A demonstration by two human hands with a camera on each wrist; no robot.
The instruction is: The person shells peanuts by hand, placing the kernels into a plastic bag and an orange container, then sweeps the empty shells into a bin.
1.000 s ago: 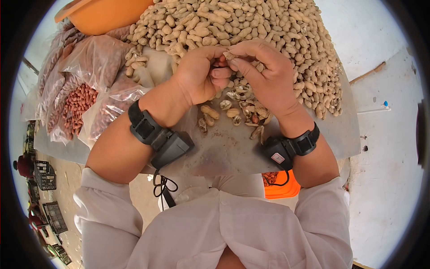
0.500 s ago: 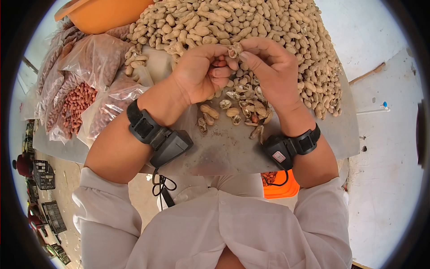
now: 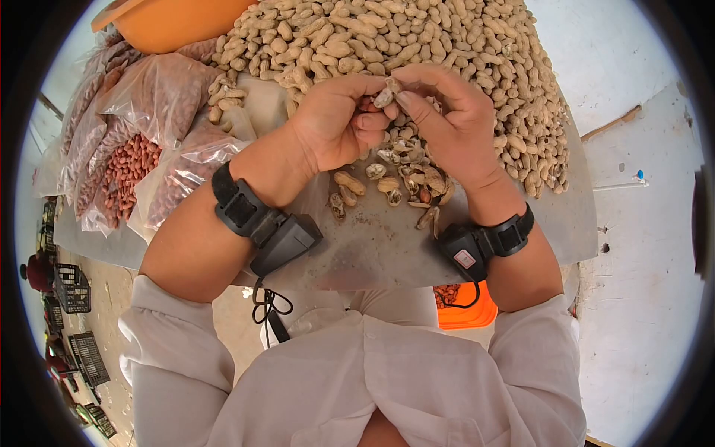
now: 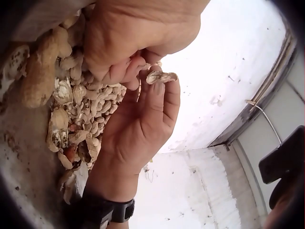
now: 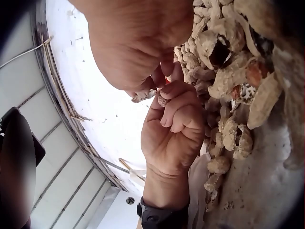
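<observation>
My left hand [image 3: 324, 123] has its fingers curled round reddish peanut kernels [image 3: 368, 105], mostly hidden by the fingers. In the right wrist view a pale pink kernel [image 5: 162, 101] shows at those fingers. Thumb and fingers of my right hand [image 3: 456, 123] pinch a split peanut shell [image 4: 161, 77]. The two hands meet, fingertips close together, over the near side of a heap of unshelled peanuts [image 3: 447, 45]. Cracked shells [image 3: 421, 179] lie on the table below them, a reddish kernel [image 4: 70, 152] among the pieces.
Clear plastic bags [image 3: 156, 97] of red kernels fill the left of the metal table [image 3: 357, 253]. An orange basin [image 3: 179, 26] stands at the back left. Below the table's front edge is an orange container [image 3: 469, 309] with reddish contents. Black crates [image 3: 89, 357] stand on the floor at left.
The right hand turned the shell, showing its hollow inside half a second ago, then tilted it back toward the left fingers. The left hand has stayed nearly still, holding its kernels.
</observation>
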